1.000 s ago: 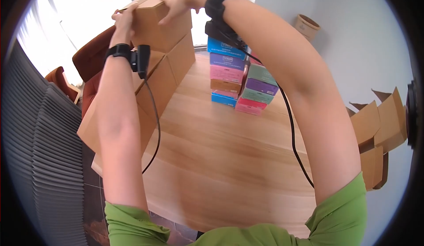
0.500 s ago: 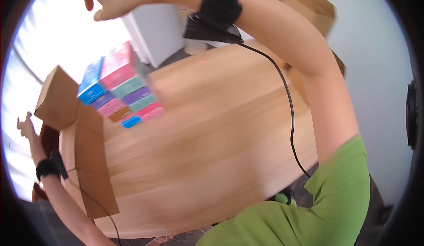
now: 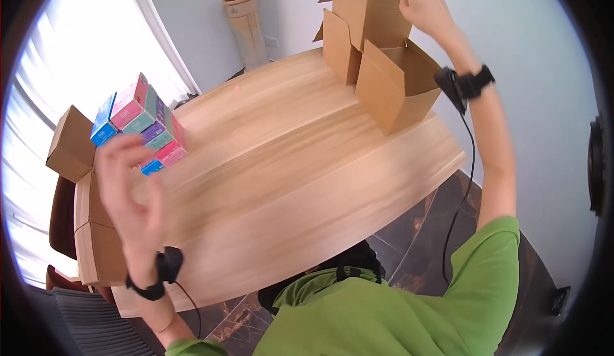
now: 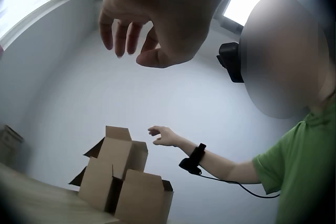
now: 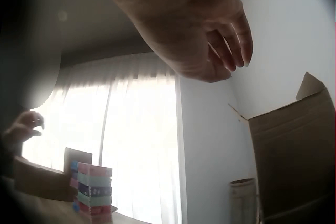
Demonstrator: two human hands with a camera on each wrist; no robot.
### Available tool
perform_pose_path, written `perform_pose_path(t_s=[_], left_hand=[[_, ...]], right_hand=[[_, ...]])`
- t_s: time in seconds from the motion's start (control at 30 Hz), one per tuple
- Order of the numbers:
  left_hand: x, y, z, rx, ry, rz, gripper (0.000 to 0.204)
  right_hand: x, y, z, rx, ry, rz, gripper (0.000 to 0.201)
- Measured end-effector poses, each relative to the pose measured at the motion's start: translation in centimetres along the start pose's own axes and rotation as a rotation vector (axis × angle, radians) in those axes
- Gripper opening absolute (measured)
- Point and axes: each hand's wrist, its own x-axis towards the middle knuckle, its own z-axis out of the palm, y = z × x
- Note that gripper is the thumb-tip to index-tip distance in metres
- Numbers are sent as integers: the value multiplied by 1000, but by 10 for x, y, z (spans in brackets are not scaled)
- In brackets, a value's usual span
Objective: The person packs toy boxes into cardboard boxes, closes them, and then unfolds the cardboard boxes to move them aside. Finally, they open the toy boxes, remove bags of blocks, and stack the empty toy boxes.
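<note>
My right hand [image 3: 427, 7] is raised beside the upper open cardboard box [image 3: 377, 20], its fingers loosely bent. The right wrist view shows that hand [image 5: 194, 32] holding nothing, with a gap between it and the box [image 5: 294, 150]. Two more open cardboard boxes, one at the left [image 3: 340, 52] and one in front [image 3: 384, 91], stand below the upper one, flaps up. Blurred, my left hand [image 3: 131, 193] hovers over the left part of the table with bent fingers and nothing in them. Behind it rises a stack of colourful printed boxes [image 3: 137, 116].
Closed cardboard boxes [image 3: 105, 254] line the table's left edge, with another [image 3: 71, 142] on top. A tall pot-like container [image 3: 246, 27] stands by the back wall. Chairs [image 3: 61, 218] are at the left. A cable [image 3: 474, 158] hangs from my right wrist camera.
Both hands have left the closed cardboard box on the left stack. My view has turned right; my right hand has swung over to the open boxes, and my left hand has come back over the table.
</note>
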Motion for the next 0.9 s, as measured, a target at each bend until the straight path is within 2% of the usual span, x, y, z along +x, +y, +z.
perform_pose_path(t_s=[0.07,0.13,0.2,0.27,0.33,0.4,0.47,0.53,0.63,0.67,0.73,0.77,0.8,0.9], left_hand=[[-3,23,19,20,-119,48,26],[-8,39,34,-71,-180,22,22],[-8,43,42,-142,-224,-7,24],[-7,43,43,-164,-250,-29,26],[-4,39,39,-139,-259,-45,29],[1,32,40,-118,-244,-37,32],[3,27,44,-131,-168,-31,36],[15,27,52,-183,-36,6,40],[37,34,27,-146,179,114,30],[39,37,11,-120,164,175,28],[37,40,-19,-71,126,299,24],[31,46,-20,-122,178,293,20],[23,51,-21,-74,37,262,19],[-8,55,-17,6,-389,189,20]], right_hand=[[-2,48,44,45,-41,-82,28],[-12,67,65,46,-253,-80,37],[-9,83,83,-10,-628,-2,51],[-10,91,84,76,-563,-62,40],[2,83,63,146,-504,-107,27],[14,55,19,264,-286,-108,14],[25,25,-23,296,-304,-71,10],[32,-23,-68,236,-299,-156,9],[23,-93,-107,249,-424,-434,8],[19,-122,-119,276,-480,-514,8],[-5,-155,-111,261,-537,-738,9],[-14,-173,-108,304,-580,-825,10],[-23,-190,-105,348,-625,-910,11],[-47,-226,-93,612,-558,-1065,13]])
